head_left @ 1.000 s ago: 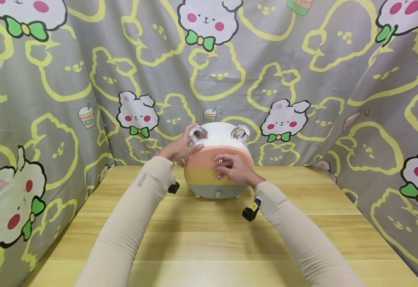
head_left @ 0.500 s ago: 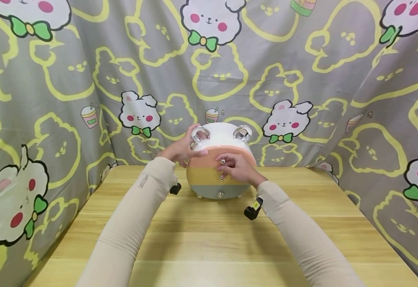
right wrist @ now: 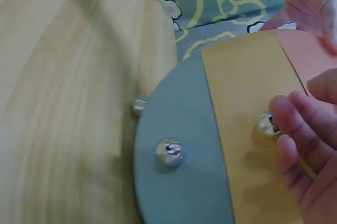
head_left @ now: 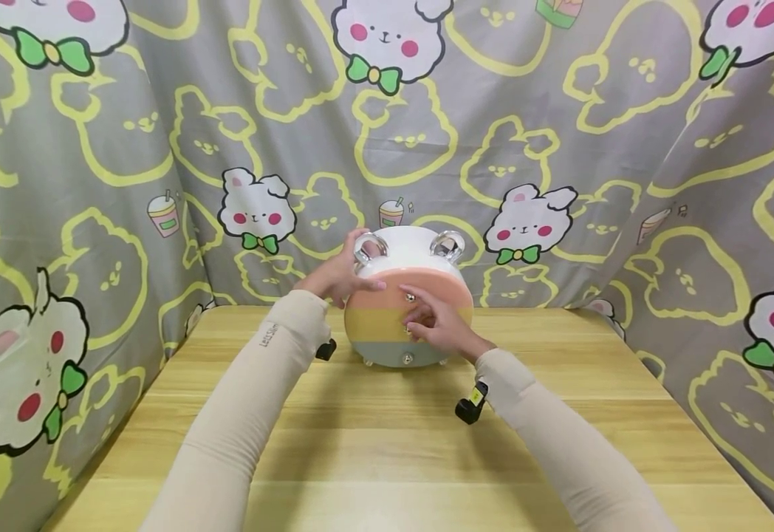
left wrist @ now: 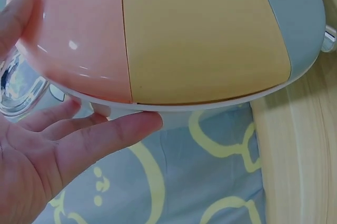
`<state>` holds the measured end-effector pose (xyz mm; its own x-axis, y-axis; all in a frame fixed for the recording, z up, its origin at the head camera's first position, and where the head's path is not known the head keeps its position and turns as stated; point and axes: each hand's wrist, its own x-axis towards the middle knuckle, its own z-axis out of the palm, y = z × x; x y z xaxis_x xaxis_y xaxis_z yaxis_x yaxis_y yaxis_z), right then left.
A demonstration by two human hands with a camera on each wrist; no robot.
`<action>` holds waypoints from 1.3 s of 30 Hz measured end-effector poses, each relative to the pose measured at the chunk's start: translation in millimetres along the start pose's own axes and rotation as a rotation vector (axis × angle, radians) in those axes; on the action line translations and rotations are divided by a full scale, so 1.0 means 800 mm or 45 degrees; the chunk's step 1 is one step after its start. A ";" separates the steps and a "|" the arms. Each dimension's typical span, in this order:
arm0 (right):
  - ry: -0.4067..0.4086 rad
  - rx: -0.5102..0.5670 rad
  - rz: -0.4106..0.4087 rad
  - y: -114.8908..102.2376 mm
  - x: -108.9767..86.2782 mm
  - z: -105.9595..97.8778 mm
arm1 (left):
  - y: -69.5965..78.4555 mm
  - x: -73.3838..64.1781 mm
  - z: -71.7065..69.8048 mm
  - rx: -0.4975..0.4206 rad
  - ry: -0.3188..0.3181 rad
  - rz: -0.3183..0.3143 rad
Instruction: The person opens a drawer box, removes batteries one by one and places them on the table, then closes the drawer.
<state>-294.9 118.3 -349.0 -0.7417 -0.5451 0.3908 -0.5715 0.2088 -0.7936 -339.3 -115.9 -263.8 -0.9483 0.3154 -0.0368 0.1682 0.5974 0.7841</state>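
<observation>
A rounded drawer box (head_left: 377, 325) with a white top and silver ears stands on the table. Its three drawer fronts are pink, yellow and grey-blue, all flush, each with a silver knob. My left hand (head_left: 337, 277) holds the box at its upper left edge, the thumb on the pink front and the other fingers along the side. Before the front is my right hand (head_left: 443, 323), its index finger stretched towards the pink drawer's knob (head_left: 411, 298). Its other fingers are loosely bent beside the yellow drawer's knob (right wrist: 267, 124). The grey-blue drawer's knob (right wrist: 170, 152) is untouched.
The wooden table (head_left: 374, 443) extends in front of the box and to both sides. A grey curtain (head_left: 307, 140) with cartoon rabbits hangs close behind the box and around the sides. Small black devices (head_left: 470, 406) sit on both wrists.
My right hand has dropped slightly from the pink drawer's knob, and its fingers have spread from the earlier pinch there. My left hand's thumb has straightened a little on the front; the box stays put.
</observation>
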 end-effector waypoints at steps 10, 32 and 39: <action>0.219 -0.157 -0.070 0.031 -0.022 0.005 | 0.005 0.001 0.000 0.229 0.079 0.081; 0.214 -0.974 -0.356 0.044 -0.009 0.028 | 0.020 0.011 -0.004 0.417 0.061 0.311; 0.325 -1.003 -0.290 0.039 -0.007 0.039 | 0.013 0.010 -0.002 0.371 0.038 0.358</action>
<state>-297.8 102.6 -390.3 -0.5815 -0.4629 0.6690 -0.7230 0.6710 -0.1643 -345.9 -108.2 -254.8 -0.8613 0.4769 0.1755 0.4871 0.6762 0.5527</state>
